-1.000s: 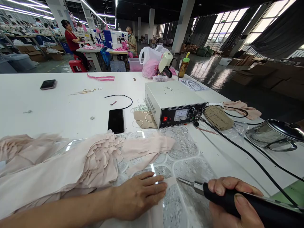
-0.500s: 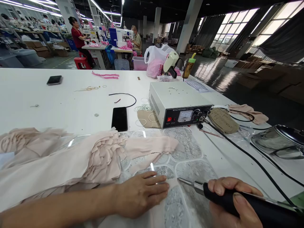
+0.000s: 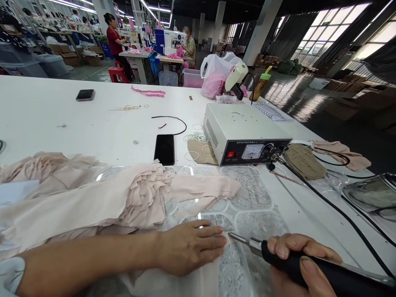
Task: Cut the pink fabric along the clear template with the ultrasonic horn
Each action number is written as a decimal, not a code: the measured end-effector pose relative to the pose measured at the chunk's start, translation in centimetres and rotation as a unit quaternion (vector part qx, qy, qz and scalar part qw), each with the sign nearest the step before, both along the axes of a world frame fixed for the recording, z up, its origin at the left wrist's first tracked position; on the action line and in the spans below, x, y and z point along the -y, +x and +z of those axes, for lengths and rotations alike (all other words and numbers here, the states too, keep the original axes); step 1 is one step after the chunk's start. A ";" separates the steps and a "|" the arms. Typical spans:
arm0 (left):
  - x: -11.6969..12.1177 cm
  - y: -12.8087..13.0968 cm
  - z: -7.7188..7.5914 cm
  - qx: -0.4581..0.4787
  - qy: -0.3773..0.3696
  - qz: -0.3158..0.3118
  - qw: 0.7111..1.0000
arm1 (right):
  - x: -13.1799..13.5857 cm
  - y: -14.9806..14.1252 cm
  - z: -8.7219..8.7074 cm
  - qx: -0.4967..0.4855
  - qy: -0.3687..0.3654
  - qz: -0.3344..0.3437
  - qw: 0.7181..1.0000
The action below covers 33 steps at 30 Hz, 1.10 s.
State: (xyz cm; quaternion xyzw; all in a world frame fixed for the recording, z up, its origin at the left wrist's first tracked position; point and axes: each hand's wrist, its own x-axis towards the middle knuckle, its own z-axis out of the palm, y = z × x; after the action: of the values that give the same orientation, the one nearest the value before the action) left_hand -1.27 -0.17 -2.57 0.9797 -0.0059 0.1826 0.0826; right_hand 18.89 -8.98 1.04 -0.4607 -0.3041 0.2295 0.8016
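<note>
My left hand [image 3: 193, 247] lies flat, palm down, with fingers stretched out over a thin pale-pink fabric piece [image 3: 210, 276] on a clear patterned sheet [image 3: 232, 268]. In my right hand [image 3: 305, 258] is a handheld ultrasonic cutter [image 3: 278, 258] with a black grip and a slim metal tip. The tip points left and is close to my left fingertips, at the fabric's edge; whether it touches the cloth I cannot tell. Layered pink fabric pieces [image 3: 102, 202] are heaped left of my hand, and a few more pieces [image 3: 204, 187] lie beyond it.
A control box [image 3: 247, 132] with a dial and lit red switch stands behind, its cable [image 3: 334, 210] running right of my hand. A black phone [image 3: 164, 149], brown card pieces [image 3: 305, 161], gold scissors [image 3: 125, 108] and a plastic bag [image 3: 213, 76] are on the white table. Two people work at sewing machines beyond.
The view has swung left, so the table things sit further right. The cutter's tip has come nearer my left fingertips, and less fabric shows past them. Both hands keep their hold.
</note>
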 end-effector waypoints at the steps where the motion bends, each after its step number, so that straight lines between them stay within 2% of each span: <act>1: 0.0 0.0 0.0 0.000 0.001 -0.001 1.000 | 0.0 0.0 0.0 0.005 0.001 0.000 1.000; 13: 0.0 0.0 0.1 0.014 0.007 -0.007 1.000 | 1.7 0.8 0.4 -0.002 -0.029 0.030 0.999; 24: 0.0 0.0 0.0 0.012 0.016 -0.003 1.000 | 1.5 0.8 0.1 0.010 -0.032 0.032 0.999; 33: 0.0 0.2 0.2 0.009 0.032 -0.009 0.999 | 1.0 1.4 -0.5 0.011 0.002 0.003 1.000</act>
State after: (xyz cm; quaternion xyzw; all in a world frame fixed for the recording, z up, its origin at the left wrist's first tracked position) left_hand -1.03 -0.17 -2.41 0.9801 -0.0213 0.1903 0.0530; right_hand 20.33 -10.02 0.59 -0.4604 -0.3152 0.2263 0.7984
